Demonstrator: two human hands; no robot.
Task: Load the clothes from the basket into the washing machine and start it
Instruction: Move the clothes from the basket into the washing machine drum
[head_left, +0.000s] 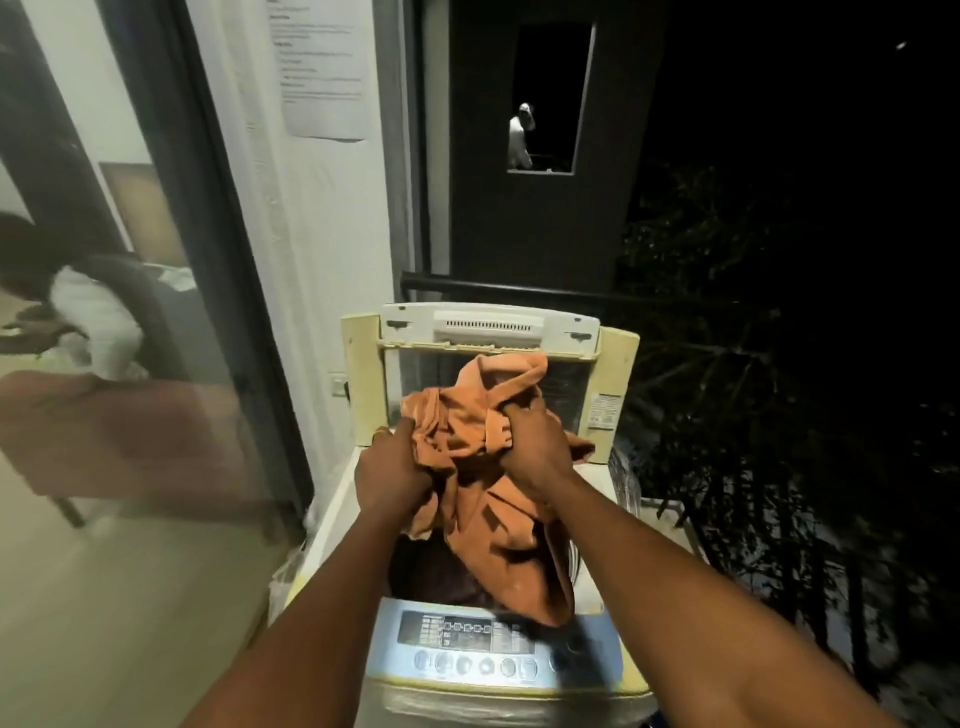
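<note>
An orange garment (493, 499) hangs bunched over the open tub of a top-loading washing machine (613, 660). My left hand (392, 470) grips its left side and my right hand (532, 447) grips its upper right part. The cloth's lower end drapes over the tub's front edge onto the control panel (467, 649). Dark maroon clothes (426, 577) lie inside the tub below it. The machine's lid (488, 332) stands raised at the back. No basket is in view.
A glass sliding door (130, 364) and a white wall (322, 234) with a paper notice (322, 67) stand at the left. A dark railing (519, 288) runs behind the machine. Dark foliage (753, 364) fills the right side.
</note>
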